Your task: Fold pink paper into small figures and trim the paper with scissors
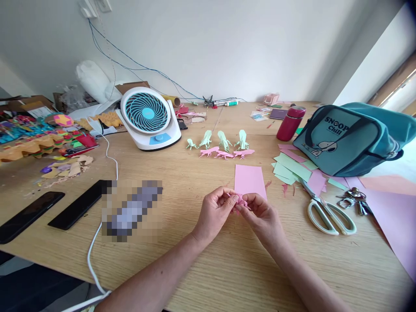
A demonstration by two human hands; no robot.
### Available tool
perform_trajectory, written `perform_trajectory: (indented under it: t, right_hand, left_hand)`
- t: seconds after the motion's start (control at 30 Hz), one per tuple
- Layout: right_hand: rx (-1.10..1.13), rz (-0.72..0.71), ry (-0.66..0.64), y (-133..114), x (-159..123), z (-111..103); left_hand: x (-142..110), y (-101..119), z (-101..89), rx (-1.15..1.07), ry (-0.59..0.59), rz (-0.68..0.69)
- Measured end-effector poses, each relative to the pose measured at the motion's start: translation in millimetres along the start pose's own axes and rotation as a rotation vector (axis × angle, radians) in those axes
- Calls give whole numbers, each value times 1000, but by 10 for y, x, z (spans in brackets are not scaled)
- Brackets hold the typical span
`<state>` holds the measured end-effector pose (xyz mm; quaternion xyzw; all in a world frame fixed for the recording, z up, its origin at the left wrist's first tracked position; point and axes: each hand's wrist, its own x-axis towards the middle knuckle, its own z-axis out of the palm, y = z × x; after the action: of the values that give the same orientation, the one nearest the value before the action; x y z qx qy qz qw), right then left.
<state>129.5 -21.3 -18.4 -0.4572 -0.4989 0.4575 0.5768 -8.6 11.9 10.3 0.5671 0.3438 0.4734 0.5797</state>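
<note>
Centrally, in the head view, a small folded pink paper (239,199) sits between the left hand (214,210) and the right hand (264,216), at the near end of a flat pink sheet (248,177) on the tabletop (182,229). Both hands' fingers (232,200) pinch it narrowly (they hide much of it). Sound practice would anchor one side steadily while the other shapes it, pressing lightly lest thin parts tear or crumple.

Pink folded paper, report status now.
Left hand and right hand both pinching pink folded paper. Pink sheet lying just beyond. Scissors rightward, not in the way.
</note>
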Motion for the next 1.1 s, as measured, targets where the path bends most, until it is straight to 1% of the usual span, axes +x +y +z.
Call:
perform_trajectory:
  t: [0.1,0.23,0.3,0.47,0.8,0.97,1.1]
  right_hand:
    - [121,55,18,-16,12,-3]
    - [264,187,37,-63,23,-36]
    - [335,236,13,-86,22,-39]
    - [477,278,-59,-122,2,-10]
    - [630,376,-129,-114,-6,-11]
    - [638,435,-104,-81,-15,-41]
    - [625,455,-139,-71,-20,-65]
  left_hand:
    - [1,7,-12,-28,5,-14]
    - [1,41,-17,-25,-72,-17]
    - [3,37,-12,-8,-94,0]
    - [5,-19,11,3,-63,26]
    - [-21,22,12,75,-29,27]
    - [-44,50,11,197,13,123]
    - [-47,66,-1,245,4,134]
